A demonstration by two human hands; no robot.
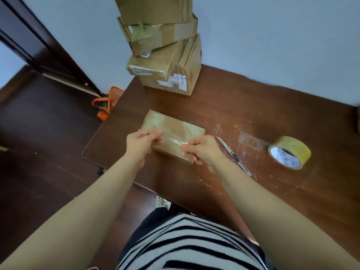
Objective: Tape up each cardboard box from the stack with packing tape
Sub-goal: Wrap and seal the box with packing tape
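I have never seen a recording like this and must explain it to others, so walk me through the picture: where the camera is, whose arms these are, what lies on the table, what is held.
There is no machine: a person wears one camera on the head, looking down at their own bare arms. The left hand and right hand each pinch an end of a strip of clear tape, stretched over a small cardboard box on the table. Whether the strip touches the box is unclear. At the back of the table stands a stack of boxes. To the right are a utility knife and a roll of packing tape. An orange bag sits on the floor to the left.
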